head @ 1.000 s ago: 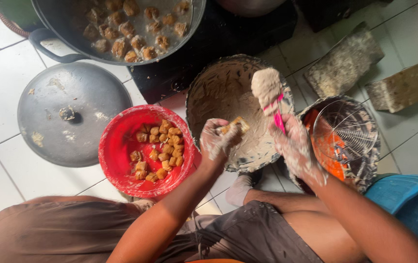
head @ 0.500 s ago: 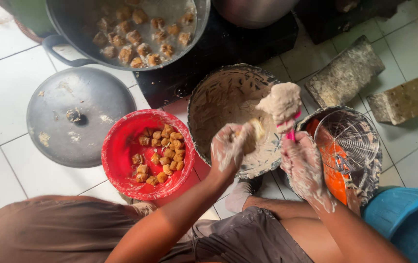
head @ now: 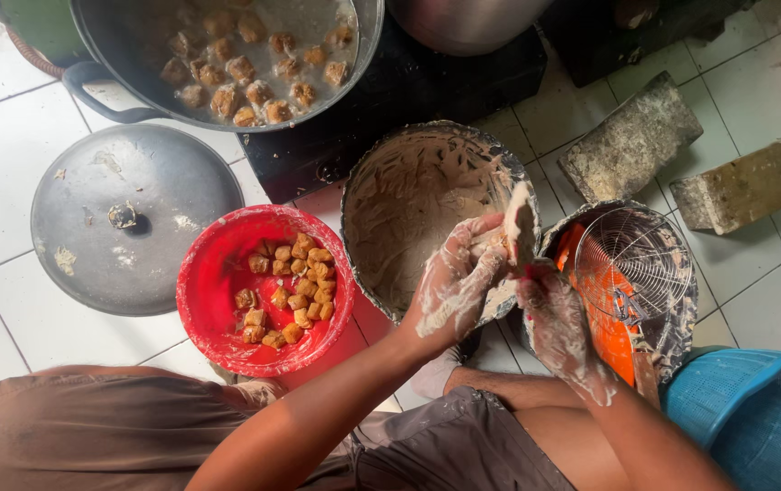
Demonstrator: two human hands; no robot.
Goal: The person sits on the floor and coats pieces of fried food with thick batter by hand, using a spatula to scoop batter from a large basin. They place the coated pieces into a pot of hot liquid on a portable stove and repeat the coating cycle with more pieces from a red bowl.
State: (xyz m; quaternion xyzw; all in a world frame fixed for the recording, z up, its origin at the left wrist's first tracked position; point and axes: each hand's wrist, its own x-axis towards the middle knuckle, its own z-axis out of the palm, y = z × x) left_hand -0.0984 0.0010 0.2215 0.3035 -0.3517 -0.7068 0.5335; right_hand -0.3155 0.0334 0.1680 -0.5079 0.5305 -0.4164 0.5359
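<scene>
My left hand, coated in white batter, is curled around a small batter-smeared piece over the near rim of the grey batter bowl. Its fingertips touch a batter-laden spatula. My right hand, also smeared, grips that spatula by its handle and holds it upright beside the left hand. A red bowl with several brown fried pieces sits left of the batter bowl.
A dark pan of frying pieces stands on a black stove at the top. A grey lid lies on the white tiles. At right are a wire skimmer over an orange container, two bricks, and a blue basket.
Both hands have come together over the batter bowl's near rim. The spatula moved down to the left hand, whose fingers now press against it.
</scene>
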